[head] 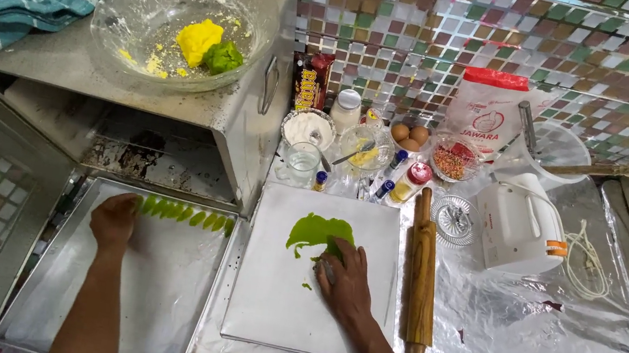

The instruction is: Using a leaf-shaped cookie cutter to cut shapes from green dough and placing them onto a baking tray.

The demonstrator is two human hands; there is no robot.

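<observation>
Right hand (347, 281) presses flat on soft, tearable green dough (319, 233); left hand (114, 220), fingers down, sets leaves (182, 213) on the tray (149, 301).

Matt green dough (319, 232), wooden rolling pin (422, 278), crinkled glossy foil (536, 347)

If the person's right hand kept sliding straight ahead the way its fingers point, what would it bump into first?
The right hand points up the white board, with its fingertips at the near edge of the flattened green dough. So it would probably meet that dough at once; the small bottles lie well beyond.
</observation>
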